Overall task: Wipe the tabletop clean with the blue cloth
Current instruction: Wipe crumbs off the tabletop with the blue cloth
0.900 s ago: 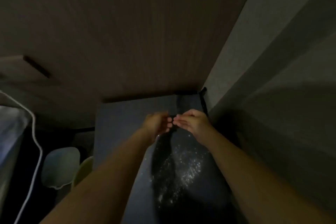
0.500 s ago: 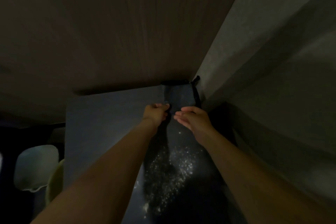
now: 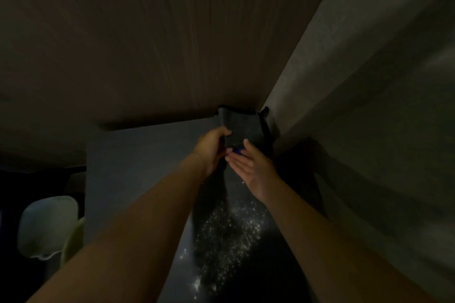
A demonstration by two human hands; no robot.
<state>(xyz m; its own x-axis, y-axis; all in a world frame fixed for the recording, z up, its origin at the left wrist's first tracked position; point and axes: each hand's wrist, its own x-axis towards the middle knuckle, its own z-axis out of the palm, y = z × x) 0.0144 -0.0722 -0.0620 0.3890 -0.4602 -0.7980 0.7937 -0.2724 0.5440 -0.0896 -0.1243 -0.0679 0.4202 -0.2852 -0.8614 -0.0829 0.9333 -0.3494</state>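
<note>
Sliver of blue cloth (image 3: 237, 152), likely soft and light, best pinched at an edge, at far corner of dark tabletop (image 3: 138, 160), between left hand (image 3: 211, 147) gripping grey fabric pouch (image 3: 242, 128) and flat, straight-fingered right hand (image 3: 251, 170).

The room is dim. Beyond the left hand (image 3: 211, 150) a brown wood-grain wall panel (image 3: 147, 44) fills the far side, its grain running in fine streaks. To the right of the right hand (image 3: 253, 170) stands a grey textured wall (image 3: 369, 81), crossed by broad soft shadows. The two walls meet in a corner just beyond both hands, and the dark tabletop (image 3: 138, 155) is pushed into it. Well to the left of the left hand and lower down, a pale chair back (image 3: 46, 226) shows faintly, with a yellow-green chair back (image 3: 72, 241) just beside it. The space around them is too dark to read.
</note>
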